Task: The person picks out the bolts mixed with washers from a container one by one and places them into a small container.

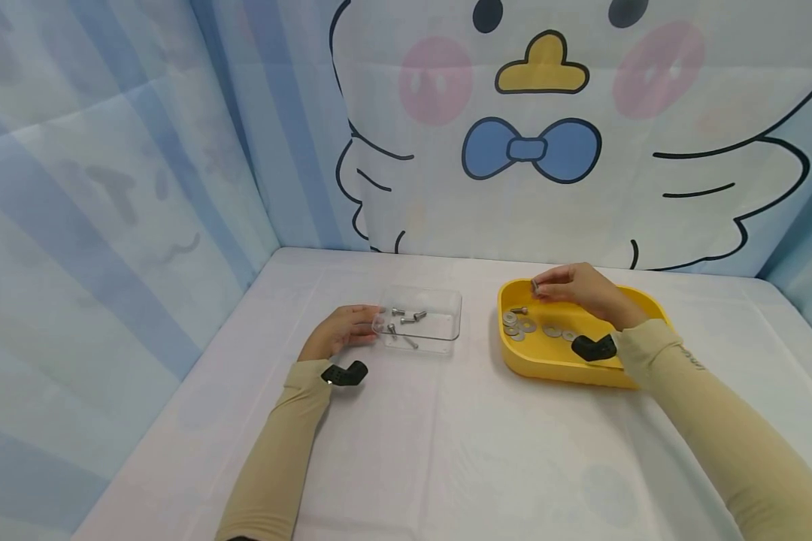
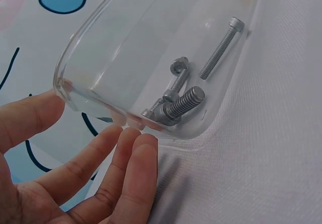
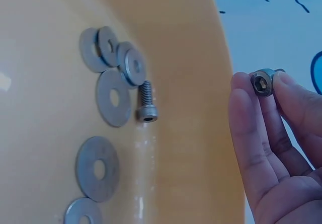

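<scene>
My right hand [image 1: 585, 293] is raised over the far left rim of the yellow tray [image 1: 548, 368]. Thumb and fingertips pinch a socket head bolt [image 3: 262, 83], its hex recess facing the right wrist camera; the fingers hide most of its shank. Below, inside the tray, lie another socket head bolt [image 3: 146, 103] and several flat washers [image 3: 113, 98], some overlapping. My left hand [image 1: 341, 330] rests at the left side of a clear plastic box [image 1: 446, 327], its extended fingers and thumb touching the wall and rim. Several socket head bolts [image 2: 221, 48] of different sizes lie in that box.
A white cloth [image 1: 446, 443] covers the table under box and tray. Behind stands a printed curtain [image 1: 528, 218] with a cartoon figure, and a blue striped curtain [image 1: 108, 225] hangs at the left. The tray stands right of the box, with a gap between them.
</scene>
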The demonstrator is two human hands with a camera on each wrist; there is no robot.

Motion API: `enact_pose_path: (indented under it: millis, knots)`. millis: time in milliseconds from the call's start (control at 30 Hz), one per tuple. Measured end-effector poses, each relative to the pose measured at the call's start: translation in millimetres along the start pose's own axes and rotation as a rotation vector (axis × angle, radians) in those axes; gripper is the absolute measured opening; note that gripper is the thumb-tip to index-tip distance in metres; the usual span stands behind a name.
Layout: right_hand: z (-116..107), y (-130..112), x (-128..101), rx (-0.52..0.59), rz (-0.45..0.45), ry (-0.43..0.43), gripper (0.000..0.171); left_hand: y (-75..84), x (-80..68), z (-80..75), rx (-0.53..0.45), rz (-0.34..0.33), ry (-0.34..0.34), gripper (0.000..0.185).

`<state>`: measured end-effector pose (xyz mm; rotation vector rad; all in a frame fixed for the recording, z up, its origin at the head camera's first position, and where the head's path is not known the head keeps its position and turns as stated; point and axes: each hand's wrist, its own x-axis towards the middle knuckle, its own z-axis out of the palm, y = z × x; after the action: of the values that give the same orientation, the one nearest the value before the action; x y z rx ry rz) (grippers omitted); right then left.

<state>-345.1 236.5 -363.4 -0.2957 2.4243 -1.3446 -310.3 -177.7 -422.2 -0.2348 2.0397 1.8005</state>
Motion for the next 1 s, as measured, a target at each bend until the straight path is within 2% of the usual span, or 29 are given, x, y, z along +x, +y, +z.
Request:
enact_pose_path:
  millis: [333, 467, 667, 900, 1000]
  knots:
    - [-4, -12, -11, 0.050, -0.046, 0.070, 0.046, 0.5, -1.8, -0.3, 0.002, 0.017, -0.014, 0.043]
    - [-3, -15, -16, 0.120, -0.056, 0.102, 0.048, 0.2, -2.2, -0.3, -0.003, 0.013, -0.011, 0.044]
    - [0, -22, -20, 0.249, -0.037, 0.145, 0.038, -1.7, -1.4, -0.4, 0.006, 0.005, -0.007, 0.045]
    - [11, -32, -24, 0.238, -0.011, 0.181, 0.044, -1.8, 0.2, -0.6, 0.012, 0.000, -0.001, 0.043]
    - [15, -36, -25, 0.265, -0.026, 0.182, 0.039, -1.8, -0.4, -0.8, 0.013, 0.004, -0.003, 0.043]
